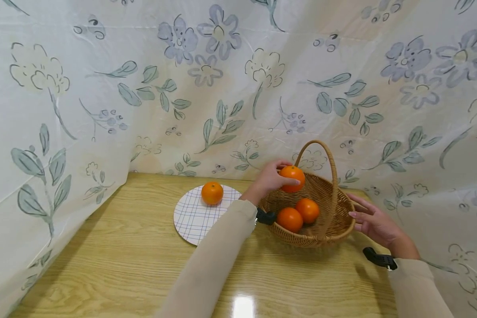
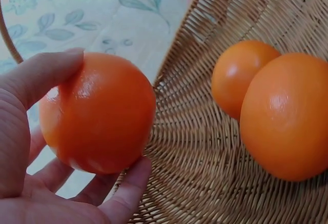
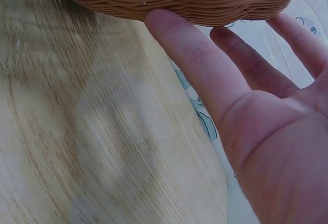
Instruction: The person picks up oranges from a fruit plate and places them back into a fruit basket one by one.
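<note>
My left hand grips an orange, thumb on one side and fingers curled round the other. In the head view this orange is above the left part of a wicker basket with a tall arched handle. Two more oranges lie together inside the basket, a nearer orange and a farther orange. My right hand is at the basket's right side, its fingers nearly straight. In the right wrist view the thumb tip touches the woven wall.
Left of the basket lies a round white plate with blue grid lines, bearing one orange. Both rest on a wooden table. A floral cloth hangs behind the table and along both sides.
</note>
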Demonstrator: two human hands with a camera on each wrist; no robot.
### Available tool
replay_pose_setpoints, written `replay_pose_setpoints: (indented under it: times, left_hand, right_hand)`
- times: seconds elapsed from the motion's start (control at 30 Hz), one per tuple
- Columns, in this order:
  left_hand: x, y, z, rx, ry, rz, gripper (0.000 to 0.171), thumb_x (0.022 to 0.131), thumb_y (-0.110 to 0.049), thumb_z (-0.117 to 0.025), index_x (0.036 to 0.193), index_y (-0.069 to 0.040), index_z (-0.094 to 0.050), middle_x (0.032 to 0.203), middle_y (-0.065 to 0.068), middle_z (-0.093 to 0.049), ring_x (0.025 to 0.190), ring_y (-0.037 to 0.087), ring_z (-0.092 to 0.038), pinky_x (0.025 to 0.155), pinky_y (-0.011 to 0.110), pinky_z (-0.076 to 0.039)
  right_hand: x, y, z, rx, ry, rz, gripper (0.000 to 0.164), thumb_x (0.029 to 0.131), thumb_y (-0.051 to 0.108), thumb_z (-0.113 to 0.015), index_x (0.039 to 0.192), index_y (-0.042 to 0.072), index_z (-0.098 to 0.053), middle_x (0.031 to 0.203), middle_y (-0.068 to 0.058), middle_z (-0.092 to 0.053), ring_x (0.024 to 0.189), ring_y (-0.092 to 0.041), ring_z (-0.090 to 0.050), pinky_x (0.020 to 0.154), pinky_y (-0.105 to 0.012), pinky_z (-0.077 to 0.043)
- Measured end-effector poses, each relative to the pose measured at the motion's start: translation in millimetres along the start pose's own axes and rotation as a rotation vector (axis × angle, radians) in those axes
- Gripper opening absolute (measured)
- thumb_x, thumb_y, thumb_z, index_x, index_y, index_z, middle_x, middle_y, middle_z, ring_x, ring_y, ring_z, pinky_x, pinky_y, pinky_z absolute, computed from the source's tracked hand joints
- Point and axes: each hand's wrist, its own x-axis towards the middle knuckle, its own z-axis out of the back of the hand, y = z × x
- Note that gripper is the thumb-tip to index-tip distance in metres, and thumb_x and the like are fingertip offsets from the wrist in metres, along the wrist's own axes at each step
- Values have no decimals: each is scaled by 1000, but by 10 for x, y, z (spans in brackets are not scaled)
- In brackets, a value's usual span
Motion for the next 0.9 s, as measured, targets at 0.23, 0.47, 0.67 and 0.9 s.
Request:
replay_pose_setpoints:
  times: [0.23,0.47,0.67,0.9]
  left_hand:
    - [27,10,-76,-50,-4,23,65,81,-13,-86,139,-7,-60,133,10,-63,110,23,-59,99,37,-53]
    - [53,82,-132,-96,-26,69,62,78,-7,-88,134,-6,-62,130,11,-64,108,23,-60,98,38,-55]
    - [60,114,-178,-102,-28,94,58,77,-7,-88,130,-5,-62,125,12,-64,104,23,-60,96,38,-56]
    - [91,132,-199,-59,-13,132,55,76,-4,-88,125,-4,-64,121,13,-63,99,24,-60,92,39,-58]
  right_hand:
    - [-6,14,2,14,18,16,68,107,-7,-37,166,14,-10,143,5,-56,120,-21,-68,93,-37,-60]
    - [0,-9,14,12,-8,-3,70,106,-6,-39,166,13,-8,142,6,-57,119,-21,-68,93,-37,-60]
    - [-19,-5,9,22,17,12,69,106,-6,-39,166,14,-11,142,5,-57,120,-21,-68,93,-37,-60]
    - [-8,3,-7,-6,-11,-8,69,107,-6,-37,166,12,-8,143,6,-55,121,-20,-68,93,-37,-60]
